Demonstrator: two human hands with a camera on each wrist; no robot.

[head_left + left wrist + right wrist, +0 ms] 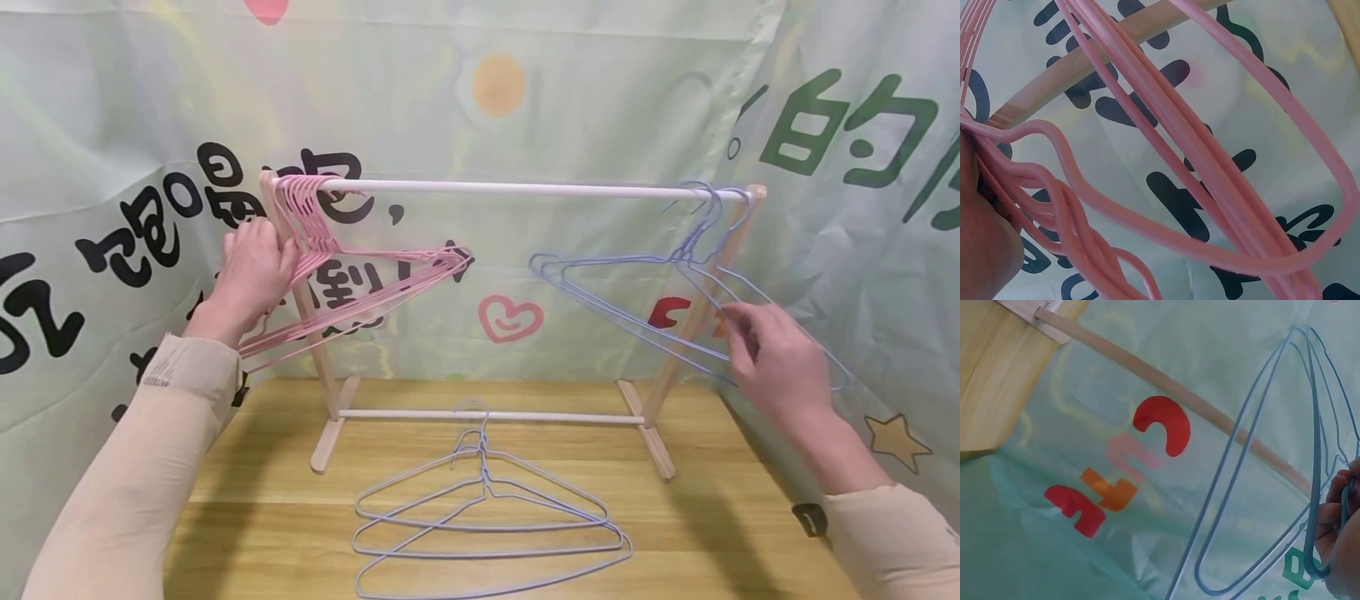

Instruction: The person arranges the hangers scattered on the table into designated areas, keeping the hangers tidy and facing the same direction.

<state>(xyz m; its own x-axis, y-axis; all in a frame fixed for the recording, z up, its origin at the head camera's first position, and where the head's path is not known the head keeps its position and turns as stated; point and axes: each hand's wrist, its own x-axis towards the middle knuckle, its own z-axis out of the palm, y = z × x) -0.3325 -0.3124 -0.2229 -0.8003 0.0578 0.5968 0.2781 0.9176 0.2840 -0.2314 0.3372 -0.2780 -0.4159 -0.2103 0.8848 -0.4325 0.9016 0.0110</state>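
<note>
Several pink wire hangers [375, 321] hang bunched at the left end of the white rail [487, 188]. My left hand [255, 262] grips their shoulders below the hooks; in the left wrist view the pink wires [1166, 131] run to the fingers [988, 231] at the edge. A few blue wire hangers [607, 260] hang at the rail's right end. My right hand [780, 362] holds a blue hanger by its shoulder, with curled fingers [1334, 509] round the wire in the right wrist view. Three more blue hangers [487, 527] lie overlapping on the table.
The wooden rack has a left post [318, 358], a right post [682, 350] and a lower bar [540, 416]. It stands on a wood-grain table [262, 492]. Printed fabric [585, 100] hangs behind and at both sides. A small black object [810, 519] sits at the table's right edge.
</note>
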